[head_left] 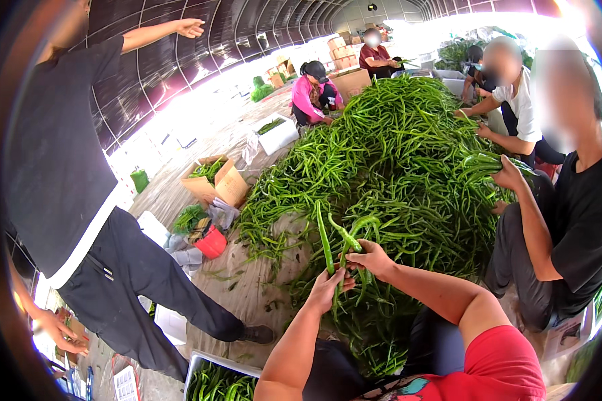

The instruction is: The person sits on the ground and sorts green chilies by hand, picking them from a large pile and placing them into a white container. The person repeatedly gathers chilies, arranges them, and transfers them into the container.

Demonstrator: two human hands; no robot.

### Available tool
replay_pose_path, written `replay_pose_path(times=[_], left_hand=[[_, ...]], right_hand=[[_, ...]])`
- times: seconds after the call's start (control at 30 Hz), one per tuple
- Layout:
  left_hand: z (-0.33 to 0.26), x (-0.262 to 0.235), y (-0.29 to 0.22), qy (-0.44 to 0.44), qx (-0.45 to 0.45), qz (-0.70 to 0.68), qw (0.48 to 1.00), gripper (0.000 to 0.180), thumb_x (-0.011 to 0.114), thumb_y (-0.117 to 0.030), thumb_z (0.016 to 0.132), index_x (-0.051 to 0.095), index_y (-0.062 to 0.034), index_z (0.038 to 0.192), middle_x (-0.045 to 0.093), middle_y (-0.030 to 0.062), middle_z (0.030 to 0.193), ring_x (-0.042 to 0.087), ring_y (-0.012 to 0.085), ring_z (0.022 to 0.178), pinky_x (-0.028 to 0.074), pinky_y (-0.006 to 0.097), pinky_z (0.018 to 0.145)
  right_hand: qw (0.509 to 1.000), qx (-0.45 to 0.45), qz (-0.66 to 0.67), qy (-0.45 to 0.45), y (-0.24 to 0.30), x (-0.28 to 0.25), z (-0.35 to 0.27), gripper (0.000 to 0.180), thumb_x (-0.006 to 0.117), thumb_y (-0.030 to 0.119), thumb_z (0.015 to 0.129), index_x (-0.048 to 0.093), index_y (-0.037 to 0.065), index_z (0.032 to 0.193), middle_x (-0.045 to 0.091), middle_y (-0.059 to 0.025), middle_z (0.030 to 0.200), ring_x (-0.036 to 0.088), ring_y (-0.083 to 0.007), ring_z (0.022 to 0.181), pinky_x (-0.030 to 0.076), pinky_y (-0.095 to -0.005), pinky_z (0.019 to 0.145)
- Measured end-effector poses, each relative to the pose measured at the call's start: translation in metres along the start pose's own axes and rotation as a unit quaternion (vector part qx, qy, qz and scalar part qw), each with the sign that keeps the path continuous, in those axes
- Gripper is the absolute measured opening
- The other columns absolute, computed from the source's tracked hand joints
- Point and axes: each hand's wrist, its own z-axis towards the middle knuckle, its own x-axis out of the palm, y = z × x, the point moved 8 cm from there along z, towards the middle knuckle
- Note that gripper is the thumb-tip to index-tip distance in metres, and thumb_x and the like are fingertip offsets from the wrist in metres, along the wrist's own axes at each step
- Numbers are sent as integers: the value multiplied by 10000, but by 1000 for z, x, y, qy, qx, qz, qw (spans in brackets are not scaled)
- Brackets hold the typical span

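Note:
My left hand (326, 289) and my right hand (369, 257) meet over the near edge of a big heap of long green peppers (408, 154). Together they grip a small bunch of green peppers (344, 240) that stick upward from between my fingers. My left hand holds the lower stems, my right hand closes on the bunch from the right. My forearms come in from the lower edge, and a red sleeve (502, 364) covers my right upper arm.
A person in black (107, 267) stands at left, one foot near the heap. Seated people sort peppers at right (568, 227) and at the back (314, 93). An open cardboard box (214, 184), a red container (212, 242) and a white crate of peppers (217, 381) sit on the floor.

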Motion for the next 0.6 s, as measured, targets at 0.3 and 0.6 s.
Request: replay_pose_path(times=[0.3, 0.6], left_hand=[[6, -32, 0, -26, 73, 305, 949, 233, 539, -192, 940, 501, -28, 1102, 601, 16, 840, 556, 95, 701, 461, 263, 679], [2, -25, -1, -1, 89, 377, 922, 283, 553, -214, 929, 485, -38, 1142, 616, 28, 827, 567, 101, 708, 465, 270, 679]], right_hand=[[991, 27, 51, -120, -11, -42, 13, 294, 704, 229, 831, 529, 47, 982, 602, -36, 829, 531, -86, 625, 391, -242, 531], [992, 51, 10, -113, -20, -28, 8, 305, 716, 238, 813, 540, 47, 974, 584, -19, 800, 516, -88, 627, 390, -246, 534]])
